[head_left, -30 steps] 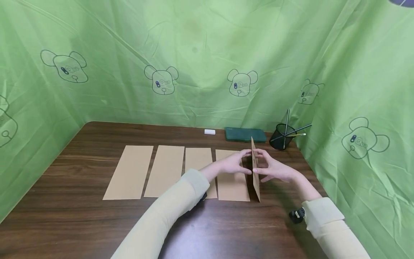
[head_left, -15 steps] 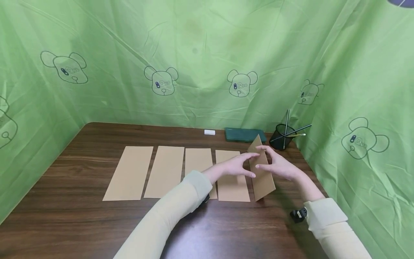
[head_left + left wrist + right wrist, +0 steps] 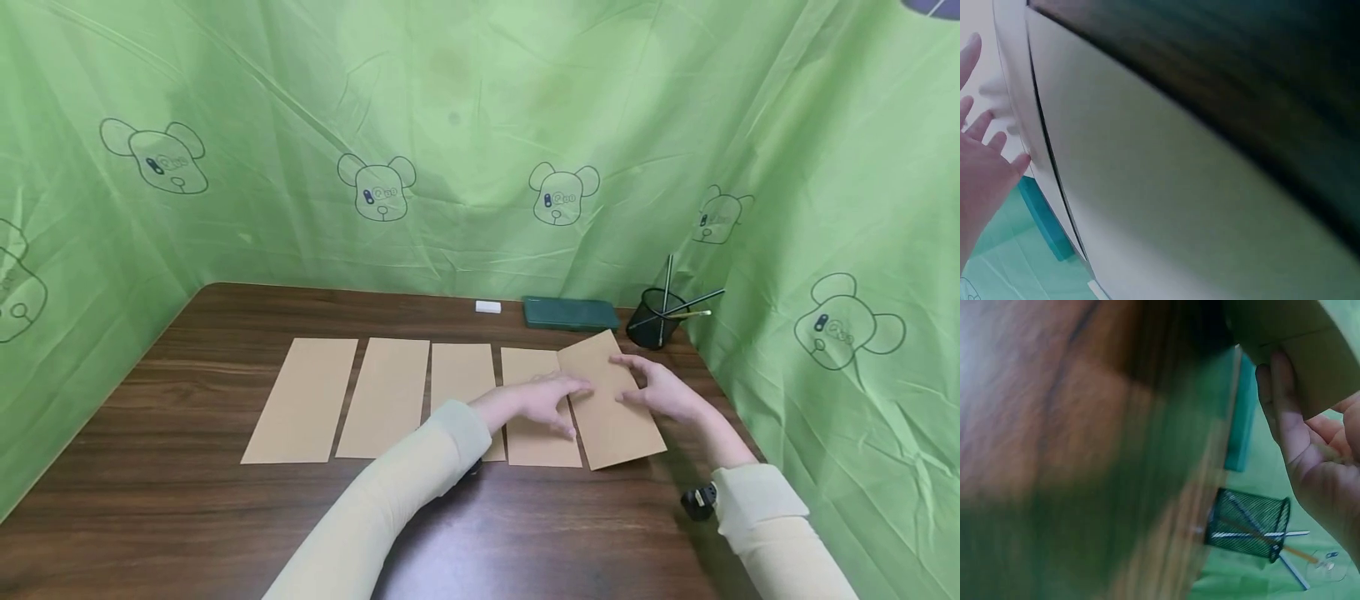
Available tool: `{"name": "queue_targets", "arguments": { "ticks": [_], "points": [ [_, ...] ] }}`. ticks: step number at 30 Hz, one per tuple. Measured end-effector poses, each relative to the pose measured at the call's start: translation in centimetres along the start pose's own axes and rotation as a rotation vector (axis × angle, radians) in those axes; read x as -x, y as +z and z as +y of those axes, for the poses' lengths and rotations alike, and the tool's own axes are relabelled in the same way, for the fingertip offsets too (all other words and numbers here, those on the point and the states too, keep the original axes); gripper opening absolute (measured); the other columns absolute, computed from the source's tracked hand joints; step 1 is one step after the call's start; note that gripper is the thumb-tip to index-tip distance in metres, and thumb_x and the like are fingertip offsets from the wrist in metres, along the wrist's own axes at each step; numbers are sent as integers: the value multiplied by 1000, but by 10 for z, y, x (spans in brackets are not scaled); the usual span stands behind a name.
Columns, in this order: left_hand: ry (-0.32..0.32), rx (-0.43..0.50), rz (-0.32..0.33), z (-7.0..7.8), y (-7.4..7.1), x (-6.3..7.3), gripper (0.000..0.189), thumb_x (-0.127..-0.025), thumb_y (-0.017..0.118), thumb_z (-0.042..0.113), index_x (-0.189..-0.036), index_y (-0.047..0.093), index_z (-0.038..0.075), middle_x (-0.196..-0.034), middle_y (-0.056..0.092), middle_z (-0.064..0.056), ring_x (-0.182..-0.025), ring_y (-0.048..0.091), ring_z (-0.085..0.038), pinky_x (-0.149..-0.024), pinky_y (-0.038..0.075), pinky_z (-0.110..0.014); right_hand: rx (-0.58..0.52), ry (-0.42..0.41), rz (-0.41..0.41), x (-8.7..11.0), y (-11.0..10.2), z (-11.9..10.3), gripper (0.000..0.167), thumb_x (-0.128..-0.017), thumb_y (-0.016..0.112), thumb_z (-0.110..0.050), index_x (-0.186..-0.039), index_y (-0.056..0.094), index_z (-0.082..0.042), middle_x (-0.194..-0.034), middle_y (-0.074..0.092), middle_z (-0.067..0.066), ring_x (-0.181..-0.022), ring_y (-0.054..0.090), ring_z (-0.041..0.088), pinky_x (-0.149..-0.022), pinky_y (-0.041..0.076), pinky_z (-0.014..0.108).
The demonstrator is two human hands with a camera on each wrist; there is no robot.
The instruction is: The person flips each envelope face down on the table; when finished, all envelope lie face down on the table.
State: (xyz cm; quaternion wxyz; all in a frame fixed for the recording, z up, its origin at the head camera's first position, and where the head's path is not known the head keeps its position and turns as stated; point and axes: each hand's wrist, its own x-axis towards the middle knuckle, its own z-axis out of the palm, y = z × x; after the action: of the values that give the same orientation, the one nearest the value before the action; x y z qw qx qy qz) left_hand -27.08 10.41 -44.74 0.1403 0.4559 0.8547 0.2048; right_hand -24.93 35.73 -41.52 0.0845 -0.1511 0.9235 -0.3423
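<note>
A tan kraft-paper rectangle (image 3: 609, 408) slants at the right end of a row of similar ones, its right side raised from the table. My right hand (image 3: 660, 392) pinches that raised side, thumb on top; in the right wrist view, fingers (image 3: 1282, 381) lie under it, along a creased underside. My left hand (image 3: 540, 398) reaches over the neighbouring flat rectangle (image 3: 536, 450), its extended fingers meeting the slanted one's left part. In the left wrist view the left hand (image 3: 985, 169) shows spread fingers.
More tan rectangles lie flat leftward, including the leftmost one (image 3: 300, 400). Along the back stand a white eraser-like block (image 3: 487, 307), a dark green case (image 3: 570, 313) and a black mesh cup (image 3: 651, 321) with pencils. Green curtain surrounds the wooden table (image 3: 187, 517).
The rightmost rectangle has gone from standing on edge to leaning down rightward, its broad face now upward. My right hand has moved slightly right with it; the left fingers have come onto its face.
</note>
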Motion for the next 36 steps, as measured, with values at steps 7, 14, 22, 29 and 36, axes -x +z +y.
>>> {"name": "queue_targets", "arguments": {
  "ticks": [7, 14, 22, 29, 36],
  "points": [
    [-52, -68, -61, 1, 2, 5, 90, -73, 76, 51, -147, 31, 27, -155, 24, 7, -144, 15, -26, -111, 13, -59, 34, 25, -1, 1, 9, 21, 78, -78, 77, -19, -142, 37, 1, -144, 40, 23, -129, 39, 38, -100, 36, 50],
    [-91, -119, -79, 2, 7, 3, 88, -74, 73, 55, -147, 33, 28, -156, 23, 6, -145, 13, -28, -112, 13, -59, 190, 27, -20, -3, 18, 26, 85, -75, 80, -29, -140, 37, 6, -131, 46, 31, -113, 50, 41, -90, 44, 51],
    [-100, -150, -65, 2, 4, 4, 85, -74, 71, 57, -145, 35, 28, -156, 23, 4, -144, 14, -26, -111, 14, -59, 303, 94, -49, -10, 16, 22, 83, -74, 80, -34, -137, 44, 5, -107, 48, 24, -87, 48, 27, -73, 44, 38],
    [-65, -159, -2, 12, -12, 25, 86, -76, 69, 57, -147, 29, 32, -157, 19, 3, -145, 10, -26, -112, 10, -59, 336, 77, -30, -13, 7, 26, 79, -75, 79, -33, -134, 46, 7, -111, 48, 29, -91, 50, 31, -76, 44, 42],
    [-33, -237, 122, 16, -51, 81, 83, -81, 60, 61, -149, 25, 28, -158, 15, 2, -146, 5, -24, -113, 3, -58, 332, 18, 44, -3, -11, 7, 65, -83, 73, -29, -134, 47, 1, -114, 47, 27, -77, 53, 18, -65, 43, 30]
  ]
}}
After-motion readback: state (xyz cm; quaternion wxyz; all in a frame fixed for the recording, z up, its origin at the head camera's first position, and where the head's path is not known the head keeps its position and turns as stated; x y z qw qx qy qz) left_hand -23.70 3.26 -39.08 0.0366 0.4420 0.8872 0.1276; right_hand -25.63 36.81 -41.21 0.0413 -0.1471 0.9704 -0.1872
